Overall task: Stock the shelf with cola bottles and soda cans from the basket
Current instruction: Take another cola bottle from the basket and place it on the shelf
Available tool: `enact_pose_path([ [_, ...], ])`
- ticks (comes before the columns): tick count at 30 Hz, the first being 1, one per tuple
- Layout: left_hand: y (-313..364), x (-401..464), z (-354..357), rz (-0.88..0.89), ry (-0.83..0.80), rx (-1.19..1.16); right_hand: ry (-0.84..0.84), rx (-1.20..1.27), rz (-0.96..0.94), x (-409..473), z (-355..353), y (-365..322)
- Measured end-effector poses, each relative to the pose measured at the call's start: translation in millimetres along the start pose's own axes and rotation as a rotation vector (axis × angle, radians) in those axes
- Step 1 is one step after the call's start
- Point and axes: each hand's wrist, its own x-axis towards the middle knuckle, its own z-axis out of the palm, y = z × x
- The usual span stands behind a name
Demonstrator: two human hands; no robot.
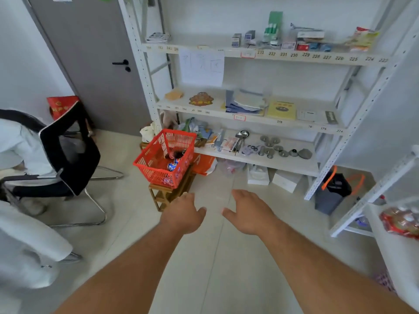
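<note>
A: Nearest, two bare forearms reaching forward over the pale floor (pixel 215 257). Left hand (pixel 182 214) palm down, fingers spread loosely, holding nothing.

B: Right hand (pixel 250 213) the same: open, thumb pointing inward toward the left thumb, nothing in it. Both well apart from any object.

A: Just beyond the left hand, a small wooden stool (pixel 169 193). On top of it, the red basket (pixel 158 163), tilted a little.

B: Inside the basket, a cola bottle (pixel 175 153) lying down, and soda cans (pixel 171 166) with blue and red print. Exact count impossible to tell.

A: At the left, a black chair (pixel 68 148) with a person in white clothes seated on it.

B: Farther, behind and right of the basket, the white shelf (pixel 260 165). On the lowest board, small metal weights (pixel 275 149), spoons and packets. No bottles or cans visible on it.

A: On the middle board, papers and a yellow booklet (pixel 281 109). On the top board, small boxes (pixel 243 38) and number labels along the edge.

B: Far left, a grey door (pixel 90 53) with a black handle.
</note>
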Motion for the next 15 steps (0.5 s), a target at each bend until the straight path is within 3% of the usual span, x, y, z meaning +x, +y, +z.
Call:
enact_pose_path([
  [6,-37.0,59.2,-9.9,-0.090,-0.027,-0.067,-0.051,-0.031,-0.063,84.6,0.7,-32.1],
  [15,-40.9,210.2,-42.2,-0.243,-0.041,-0.146,-0.108,-0.012,-0.090,260.9,-8.7,-18.9],
])
